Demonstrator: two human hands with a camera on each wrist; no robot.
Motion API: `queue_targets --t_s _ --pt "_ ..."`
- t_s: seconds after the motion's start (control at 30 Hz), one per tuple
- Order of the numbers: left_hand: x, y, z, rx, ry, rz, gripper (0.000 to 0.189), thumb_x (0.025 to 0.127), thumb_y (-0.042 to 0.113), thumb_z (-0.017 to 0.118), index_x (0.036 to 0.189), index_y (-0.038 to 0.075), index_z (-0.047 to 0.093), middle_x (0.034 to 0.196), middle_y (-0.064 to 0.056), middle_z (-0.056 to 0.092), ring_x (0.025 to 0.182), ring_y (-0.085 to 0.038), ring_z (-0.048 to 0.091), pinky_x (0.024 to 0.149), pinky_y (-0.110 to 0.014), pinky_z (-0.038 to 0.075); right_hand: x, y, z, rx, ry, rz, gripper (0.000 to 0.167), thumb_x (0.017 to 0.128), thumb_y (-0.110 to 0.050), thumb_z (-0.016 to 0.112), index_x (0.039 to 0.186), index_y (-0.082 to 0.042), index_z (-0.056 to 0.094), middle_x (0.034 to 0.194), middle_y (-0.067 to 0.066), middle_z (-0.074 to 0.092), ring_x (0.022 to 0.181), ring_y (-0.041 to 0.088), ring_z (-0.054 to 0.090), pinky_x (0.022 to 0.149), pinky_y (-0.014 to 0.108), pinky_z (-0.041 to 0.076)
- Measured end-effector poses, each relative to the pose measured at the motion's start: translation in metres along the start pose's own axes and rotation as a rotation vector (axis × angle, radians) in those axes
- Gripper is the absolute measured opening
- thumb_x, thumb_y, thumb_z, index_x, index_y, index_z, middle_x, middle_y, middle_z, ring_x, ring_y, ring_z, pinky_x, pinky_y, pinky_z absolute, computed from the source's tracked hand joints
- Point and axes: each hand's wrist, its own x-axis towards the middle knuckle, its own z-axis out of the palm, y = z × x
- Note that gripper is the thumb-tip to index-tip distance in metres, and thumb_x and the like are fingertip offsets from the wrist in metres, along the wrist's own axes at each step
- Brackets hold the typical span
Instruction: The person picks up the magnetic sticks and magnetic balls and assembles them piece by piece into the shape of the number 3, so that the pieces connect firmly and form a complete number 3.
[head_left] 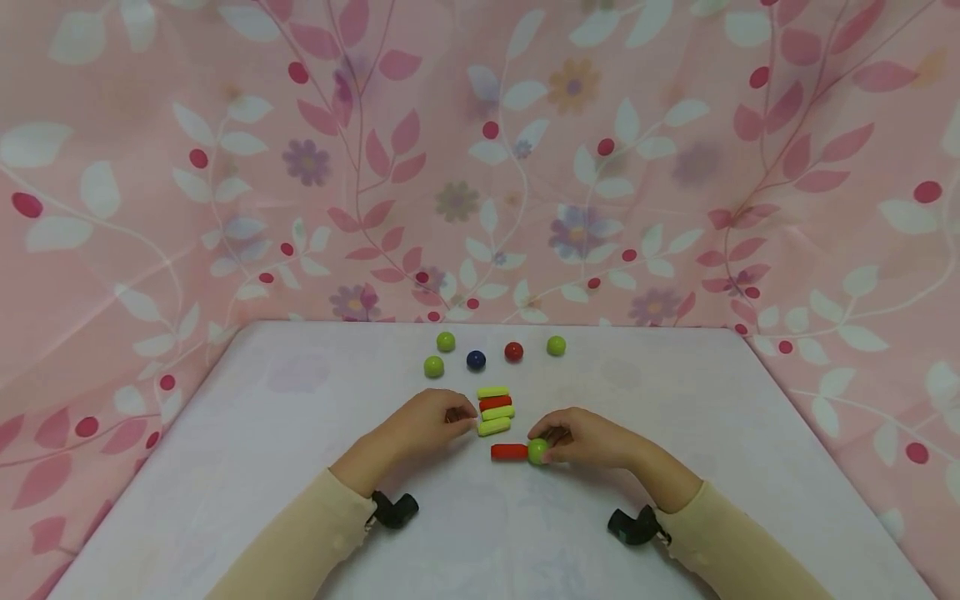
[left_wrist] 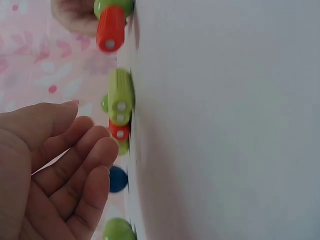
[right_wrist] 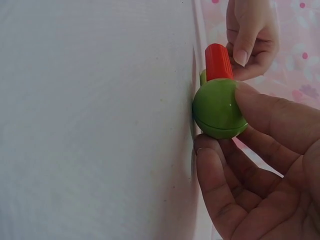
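My right hand [head_left: 592,437] pinches a green ball [right_wrist: 219,109] between thumb and fingers, low over the table. A red ridged stick [head_left: 509,452] meets the ball end-on and points left, in line with it. Just left of a small row of short sticks, my left hand [head_left: 427,421] holds nothing, its fingers loosely bent in the left wrist view. The row has yellow-green sticks [head_left: 494,427] with one red stick [head_left: 495,403] among them. Small white ends show on the sticks in the left wrist view.
Behind the row lie a blue ball [head_left: 476,360], a red ball [head_left: 513,351] and several green balls [head_left: 434,367]. They sit on a white-covered table [head_left: 300,417]. A pink floral curtain [head_left: 465,167] hangs at the table's back edge.
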Motion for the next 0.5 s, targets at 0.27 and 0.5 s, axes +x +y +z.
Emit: queue_targets --t_s 0.27,0.5 --pt "0.008 -0.014 -0.018 -0.014 0.156 -0.064 0.02 0.095 0.023 0.071 0.113 0.013 0.073 0.095 0.009 0.067 0.09 -0.012 0.061 0.086 -0.034 0.052 0.0 0.001 0.0 0.01 0.001 0.008 0.029 0.09 -0.015 0.076 0.118 -0.011 0.07 0.11 -0.006 0.067 0.097 0.016 0.062 0.086 0.028 0.053" --pt "0.015 -0.026 -0.023 0.049 0.303 -0.081 0.03 0.094 0.022 0.071 0.12 0.007 0.069 0.114 -0.007 0.067 0.108 -0.025 0.061 0.099 -0.044 0.048 0.0 0.002 0.001 0.013 -0.002 0.008 0.028 0.09 -0.016 0.076 0.117 -0.013 0.07 0.11 -0.006 0.067 0.097 0.016 0.062 0.087 0.028 0.053"
